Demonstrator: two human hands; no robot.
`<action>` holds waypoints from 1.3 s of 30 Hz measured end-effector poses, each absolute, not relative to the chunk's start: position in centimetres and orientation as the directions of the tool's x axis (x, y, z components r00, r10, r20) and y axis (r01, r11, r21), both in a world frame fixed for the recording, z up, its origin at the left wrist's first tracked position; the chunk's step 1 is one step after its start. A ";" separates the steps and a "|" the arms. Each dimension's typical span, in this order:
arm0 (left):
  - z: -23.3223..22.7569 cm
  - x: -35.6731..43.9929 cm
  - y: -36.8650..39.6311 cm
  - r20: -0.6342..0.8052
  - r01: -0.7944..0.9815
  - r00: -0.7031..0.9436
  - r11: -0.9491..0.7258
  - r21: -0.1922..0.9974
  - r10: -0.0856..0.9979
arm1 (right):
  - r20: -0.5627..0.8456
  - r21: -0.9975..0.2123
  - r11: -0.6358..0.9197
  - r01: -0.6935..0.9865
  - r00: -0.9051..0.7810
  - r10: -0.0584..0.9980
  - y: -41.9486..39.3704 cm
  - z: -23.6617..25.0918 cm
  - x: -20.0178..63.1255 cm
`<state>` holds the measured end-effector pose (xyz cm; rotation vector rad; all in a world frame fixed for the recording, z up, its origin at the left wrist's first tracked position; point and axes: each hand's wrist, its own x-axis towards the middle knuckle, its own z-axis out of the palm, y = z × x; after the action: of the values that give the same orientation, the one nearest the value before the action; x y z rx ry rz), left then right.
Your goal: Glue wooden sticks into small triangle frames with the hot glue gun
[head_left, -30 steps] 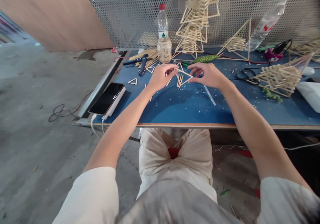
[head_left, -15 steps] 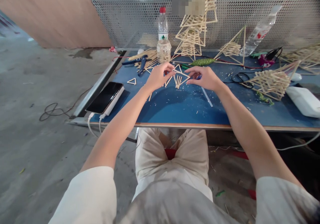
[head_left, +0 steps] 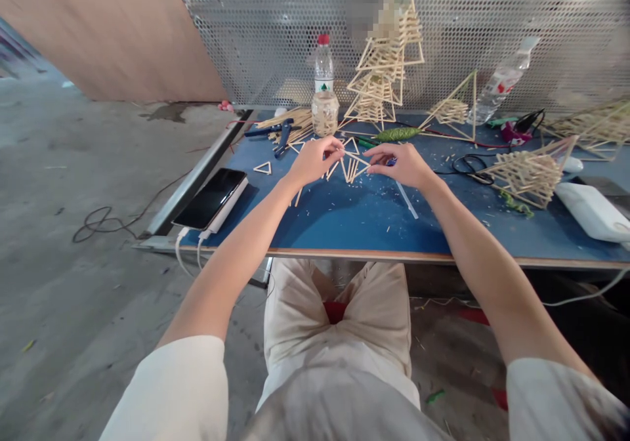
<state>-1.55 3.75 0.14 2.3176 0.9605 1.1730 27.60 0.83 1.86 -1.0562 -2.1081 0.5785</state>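
- Both hands meet just above the centre of the frame over the blue table (head_left: 374, 224). The left hand (head_left: 310, 161) and the right hand (head_left: 399, 164) each hold one end of a small triangle of thin pale wooden sticks (head_left: 355, 159), which sits low over the table top between them.
- The left fingers (head_left: 331, 144) are pinched together on the triangle's left side. The right fingers (head_left: 377, 163) are pressed close on its right side, though exactly which stick they grip is too small to tell.
- Judged from what lies about, much work is finished: a tall tower of stacked stick triangles (head_left: 386, 67) stands at upper centre, a stick pyramid (head_left: 455, 109) is to its right, and another layered stick pyramid lying on its side (head_left: 529, 172) is at right.
- Much seems left as well: a loose bundle of sticks (head_left: 290, 121) lies at upper left of the table, one flat finished stick triangle (head_left: 262, 168) waits left of the hands, and short loose sticks (head_left: 350, 168) lie under the held piece.
- A clear jar of short sticks (head_left: 325, 113) stands before a red-capped plastic water bottle (head_left: 323, 68); a black phone on a white power bank (head_left: 211, 198) sits at the table's left edge.
- Hard to make out: whether the held triangle is glued, what the small blue thing under the right hand is, and the tower's top, which is blurred.
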 end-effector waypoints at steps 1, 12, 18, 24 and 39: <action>0.1 -1.6 3.8 0.554 0.414 0.422 -0.697 0.586 0.717 | 0.388 -0.650 0.565 0.508 -0.418 0.821 0.8 1.9 27.5; -0.3 -1.7 4.4 0.585 0.459 0.404 -0.709 0.535 0.703 | 0.412 -0.633 0.584 0.508 -0.418 0.810 0.4 1.8 26.8; -0.2 -1.7 4.4 0.628 0.516 0.347 -0.701 0.491 0.696 | 0.437 -0.602 0.622 0.501 -0.445 0.781 0.4 1.6 26.5; -0.2 -1.3 4.3 0.648 0.493 0.359 -0.726 0.479 0.672 | 0.435 -0.559 0.651 0.513 -0.488 0.757 0.4 1.3 26.0; -0.4 -1.3 4.3 0.644 0.412 0.390 -0.750 0.517 0.658 | 0.423 -0.145 0.762 0.631 -0.656 0.625 -0.2 1.2 25.5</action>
<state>-1.25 4.27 -0.35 2.3784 0.9415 1.2901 25.46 -0.22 1.20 -0.9493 -2.5037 -0.0201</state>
